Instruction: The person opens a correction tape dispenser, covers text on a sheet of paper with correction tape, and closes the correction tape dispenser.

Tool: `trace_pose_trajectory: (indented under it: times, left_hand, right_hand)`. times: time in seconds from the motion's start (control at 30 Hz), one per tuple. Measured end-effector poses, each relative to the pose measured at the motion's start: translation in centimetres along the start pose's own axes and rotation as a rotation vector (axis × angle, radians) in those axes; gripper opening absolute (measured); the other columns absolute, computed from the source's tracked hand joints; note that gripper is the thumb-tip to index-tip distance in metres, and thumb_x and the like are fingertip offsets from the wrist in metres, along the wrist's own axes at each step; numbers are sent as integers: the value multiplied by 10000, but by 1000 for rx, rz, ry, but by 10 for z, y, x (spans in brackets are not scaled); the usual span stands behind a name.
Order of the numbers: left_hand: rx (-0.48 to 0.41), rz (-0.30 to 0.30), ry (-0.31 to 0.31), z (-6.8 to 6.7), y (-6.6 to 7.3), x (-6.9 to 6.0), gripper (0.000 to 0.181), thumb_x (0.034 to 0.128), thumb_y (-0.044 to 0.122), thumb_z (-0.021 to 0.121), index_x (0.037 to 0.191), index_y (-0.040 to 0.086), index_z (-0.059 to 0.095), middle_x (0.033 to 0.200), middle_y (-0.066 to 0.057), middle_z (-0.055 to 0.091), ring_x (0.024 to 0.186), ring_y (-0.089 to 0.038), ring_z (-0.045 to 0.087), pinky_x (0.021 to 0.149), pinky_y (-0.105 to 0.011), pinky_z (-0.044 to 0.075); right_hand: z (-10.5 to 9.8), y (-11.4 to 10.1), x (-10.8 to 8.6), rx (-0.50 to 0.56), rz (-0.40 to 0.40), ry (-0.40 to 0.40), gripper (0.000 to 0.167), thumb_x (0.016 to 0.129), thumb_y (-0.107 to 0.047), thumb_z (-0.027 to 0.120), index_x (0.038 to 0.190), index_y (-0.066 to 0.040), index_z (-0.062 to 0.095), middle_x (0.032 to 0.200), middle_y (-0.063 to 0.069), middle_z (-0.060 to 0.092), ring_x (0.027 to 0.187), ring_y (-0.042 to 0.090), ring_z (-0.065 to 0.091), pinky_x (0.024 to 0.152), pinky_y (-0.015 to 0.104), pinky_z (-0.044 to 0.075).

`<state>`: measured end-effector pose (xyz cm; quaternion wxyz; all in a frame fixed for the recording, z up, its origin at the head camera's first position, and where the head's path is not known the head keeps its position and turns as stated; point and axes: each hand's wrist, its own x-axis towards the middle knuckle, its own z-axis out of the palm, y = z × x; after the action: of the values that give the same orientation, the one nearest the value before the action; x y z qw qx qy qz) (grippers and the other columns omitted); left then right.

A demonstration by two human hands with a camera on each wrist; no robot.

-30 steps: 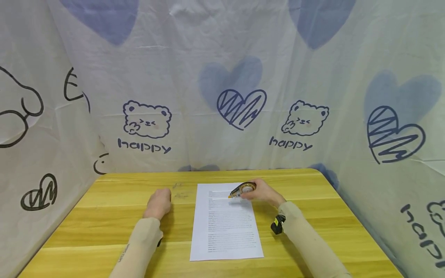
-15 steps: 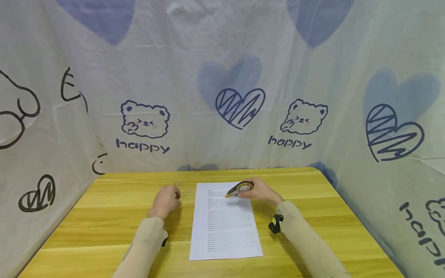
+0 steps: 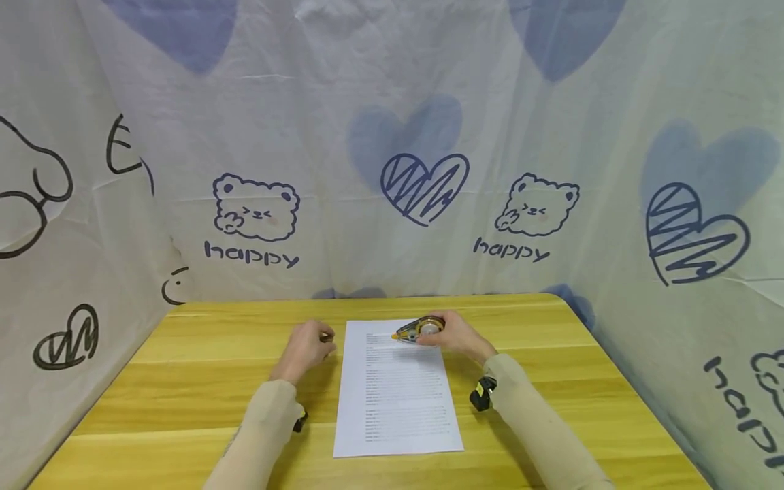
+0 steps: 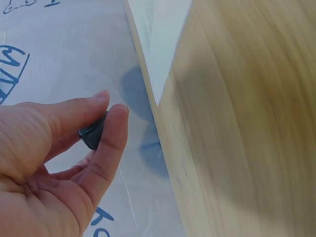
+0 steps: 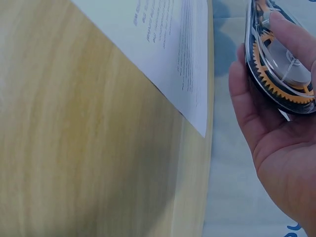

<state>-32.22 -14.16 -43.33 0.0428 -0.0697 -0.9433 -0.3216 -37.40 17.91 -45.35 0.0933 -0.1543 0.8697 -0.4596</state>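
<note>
My right hand (image 3: pixel 458 335) holds a correction tape (image 5: pixel 276 74) over the upper part of a printed sheet of paper (image 3: pixel 398 401). Orange gears and a white spool show through its clear casing, and its orange tip points left in the head view. Whether the tip touches the paper, I cannot tell. Left of the sheet is my left hand (image 3: pixel 305 347), pinching a small dark grey piece (image 4: pixel 93 134) between thumb and forefinger. That piece looks like a small cap, though the fingers cover much of it. The left hand appears raised off the table, apart from the paper.
The sheet lies on a wooden table (image 3: pixel 184 381) with rounded far corners. White cloth (image 3: pixel 343 258) with hearts and bears hangs behind the table and along both sides. A black wrist camera (image 3: pixel 484 393) sits on the right wrist.
My left hand has moved right, closer to the sheet, and turned so the pinching fingers show. The right hand has shifted slightly left with the correction tape, now held flatter.
</note>
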Motion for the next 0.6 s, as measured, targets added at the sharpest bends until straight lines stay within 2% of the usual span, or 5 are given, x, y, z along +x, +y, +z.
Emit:
trace_pose_trajectory:
  times: [0.1,0.2,0.33,0.5,0.6]
  left_hand:
    - [-38,6,-7,4,5,2,185,869,17,698,1048,-22,726,846,-89,708,631,-119,586,587,-259,509]
    - [-58,23,2,9,9,3,207,860,6,704,1064,-22,727,878,-105,718,630,-115,604,560,-250,514]
    - [-92,59,7,12,16,3,237,848,6,721,1083,-25,725,952,-134,735,664,-129,649,574,-255,544]
    - [-114,101,15,18,22,4,240,842,38,741,1081,19,736,940,-92,737,709,-131,654,578,-250,543]
    - [-142,136,-3,22,26,5,248,847,58,745,1093,31,733,941,-78,737,711,-115,652,584,-242,543]
  right_hand:
    - [0,-2,0,6,13,13,578,770,-307,847,1272,-125,627,1117,60,662,959,180,628,866,345,541]
    - [1,-2,1,9,15,16,565,766,-280,852,1257,-110,632,1111,65,664,951,180,623,860,335,537]
    - [1,-4,2,-2,-3,12,504,770,-266,849,1209,-107,657,1091,63,669,937,181,616,832,322,533]
    - [2,-7,1,-2,-23,-1,454,778,-263,843,1173,-119,672,1073,57,674,924,178,618,817,317,535]
    - [4,-9,1,-10,-33,-5,453,781,-275,840,1174,-122,673,1076,50,677,922,167,621,824,323,536]
